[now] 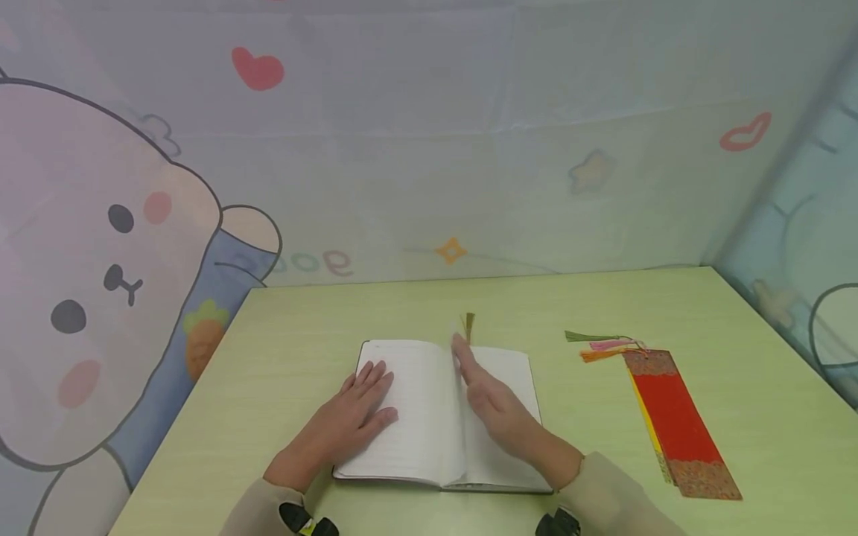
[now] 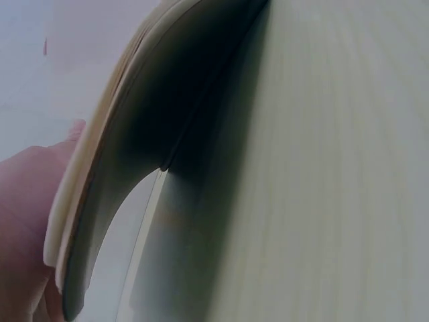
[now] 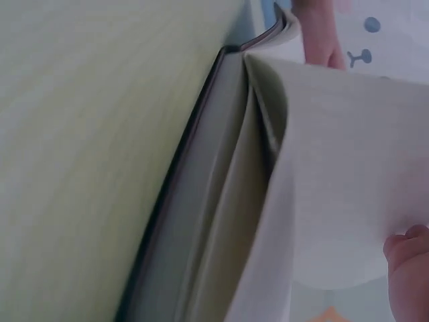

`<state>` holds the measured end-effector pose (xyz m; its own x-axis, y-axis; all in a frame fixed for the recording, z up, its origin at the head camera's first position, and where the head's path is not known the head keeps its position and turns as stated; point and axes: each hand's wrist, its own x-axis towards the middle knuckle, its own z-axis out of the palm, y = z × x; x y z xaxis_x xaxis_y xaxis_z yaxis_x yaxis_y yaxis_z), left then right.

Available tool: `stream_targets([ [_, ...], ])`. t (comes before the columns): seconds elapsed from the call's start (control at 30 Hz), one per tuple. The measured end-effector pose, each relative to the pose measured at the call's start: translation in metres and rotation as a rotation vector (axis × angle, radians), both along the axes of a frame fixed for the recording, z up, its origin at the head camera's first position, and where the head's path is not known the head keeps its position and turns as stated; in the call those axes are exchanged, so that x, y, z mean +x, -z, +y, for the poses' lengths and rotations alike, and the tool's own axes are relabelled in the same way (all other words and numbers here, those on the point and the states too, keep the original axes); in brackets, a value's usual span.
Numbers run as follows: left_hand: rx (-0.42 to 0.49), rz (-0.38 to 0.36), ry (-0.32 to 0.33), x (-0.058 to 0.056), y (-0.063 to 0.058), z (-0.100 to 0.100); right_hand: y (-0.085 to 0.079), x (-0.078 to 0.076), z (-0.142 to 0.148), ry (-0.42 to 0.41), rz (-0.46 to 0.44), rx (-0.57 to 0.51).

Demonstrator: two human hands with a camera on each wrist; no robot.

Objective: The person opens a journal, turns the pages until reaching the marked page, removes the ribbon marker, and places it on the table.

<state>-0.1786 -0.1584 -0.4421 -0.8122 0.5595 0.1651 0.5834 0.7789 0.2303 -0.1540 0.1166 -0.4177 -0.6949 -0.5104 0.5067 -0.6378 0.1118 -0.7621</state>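
Note:
A notebook (image 1: 409,447) lies open on the table, its pages pale and lined. My left hand (image 1: 351,417) rests on the left page with its fingers spread. Along the inner fold, my right hand (image 1: 499,409) stands on its edge, fingers straight and together, touching the paper. A green tassel (image 1: 469,327) sticks out past the notebook's top edge near the fold; whatever it hangs from is hidden. In the right wrist view, a page (image 3: 355,154) bows up from the stack, with part of my right hand (image 3: 410,268) against it.
On the table's right side lies a red bookmark (image 1: 677,417) with patterned ends, partly over a yellow one (image 1: 646,420). Green, pink and orange tassels (image 1: 599,356) trail from their top. A printed cloth (image 1: 415,149) hangs behind the pale green table (image 1: 302,320).

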Motion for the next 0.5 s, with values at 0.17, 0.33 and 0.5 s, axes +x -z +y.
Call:
stream_targets([
  [0.17,0.005,0.050,-0.004,-0.003,0.002,-0.001,0.007,-0.008,-0.002,0.043,0.219,0.253],
  [0.33,0.001,0.068,-0.008,-0.005,0.004,-0.002,0.008,-0.011,-0.005,0.022,0.317,0.335],
  [0.5,-0.005,0.036,-0.024,-0.004,0.004,-0.003,0.009,-0.013,-0.009,0.070,0.427,0.396],
])
